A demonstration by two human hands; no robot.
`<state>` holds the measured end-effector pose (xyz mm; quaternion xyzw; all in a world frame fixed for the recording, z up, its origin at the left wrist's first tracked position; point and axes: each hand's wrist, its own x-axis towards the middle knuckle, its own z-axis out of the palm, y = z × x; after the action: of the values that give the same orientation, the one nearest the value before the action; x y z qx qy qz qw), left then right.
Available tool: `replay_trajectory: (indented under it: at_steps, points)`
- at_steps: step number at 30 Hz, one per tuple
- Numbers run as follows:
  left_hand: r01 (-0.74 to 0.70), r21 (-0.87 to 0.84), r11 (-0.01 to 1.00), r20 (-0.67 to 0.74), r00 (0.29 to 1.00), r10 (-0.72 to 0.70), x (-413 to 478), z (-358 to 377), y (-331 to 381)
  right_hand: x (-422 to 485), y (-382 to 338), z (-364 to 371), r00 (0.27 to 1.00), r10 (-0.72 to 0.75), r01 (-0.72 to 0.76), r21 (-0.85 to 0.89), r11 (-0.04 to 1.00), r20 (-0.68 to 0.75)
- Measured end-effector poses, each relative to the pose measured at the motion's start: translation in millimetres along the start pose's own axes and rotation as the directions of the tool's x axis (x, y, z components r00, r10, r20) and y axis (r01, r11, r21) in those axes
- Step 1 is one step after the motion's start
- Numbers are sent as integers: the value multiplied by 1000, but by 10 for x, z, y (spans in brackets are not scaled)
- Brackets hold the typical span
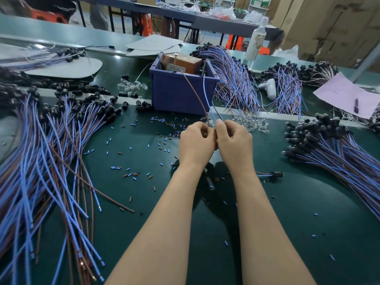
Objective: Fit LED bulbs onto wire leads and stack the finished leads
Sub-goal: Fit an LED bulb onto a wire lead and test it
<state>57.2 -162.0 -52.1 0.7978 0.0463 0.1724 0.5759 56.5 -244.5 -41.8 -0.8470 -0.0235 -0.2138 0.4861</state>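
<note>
Right, on my feed the green table [308, 212] fills most of the view. The left pile [51, 151] of blue and brown leads fans across it, black caps at the far end and bare tips toward me. The right pile [333, 149] is smaller, with its caps bunched toward the middle of the table. A far pile [232, 79] lies just to the right of the purple bin [178, 93], which stands beyond the hands.

Both arms reach forward and the hands meet at the centre, touching. I see the left hand [195, 144] curled, fingers and thumb pinching the lower end of one lead [195, 93]. The right hand [234, 142] is curled the same way and pinches the same end from the other side. The lead's brown and blue wires rise from the fingers in front of the bin. I cannot tell what sits between the fingertips.

Clear bulbs [250, 123] lie in a heap just beyond the right hand. Blue and brown bits [131, 173] are scattered over the table left of the hands.
</note>
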Motion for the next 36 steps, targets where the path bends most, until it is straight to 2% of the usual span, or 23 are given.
replay_trajectory:
  at_steps: [3,5,7,8,12,16,26,36]
  points:
    - [7,-30,1000,-6,1000,-7,7,10,1,3,14,5,1000,-22,21,7,1000,6]
    - [62,-215,975,-11,998,-66,34,-4,14,-1,14,4,999,-34,33,15,999,10]
    - [100,-437,894,-18,993,-120,65,-34,29,-9,6,7,999,-42,42,29,999,15]
    - [94,-489,867,-34,991,-127,81,-49,24,-13,-2,9,999,-47,47,36,998,16]
    - [31,-441,897,-99,992,-83,104,-64,-5,-23,-31,33,998,-68,68,15,998,-8]
    - [4,-400,916,-98,994,-47,107,-36,-22,-15,-47,82,997,-14,15,16,1000,-74]
    - [-38,-342,939,-128,992,-6,115,-32,-41,-56,-89,114,996,-83,84,32,996,-24]
    - [-39,-333,942,-132,991,-6,155,-74,-71,-46,-61,134,996,-84,85,34,996,-44]
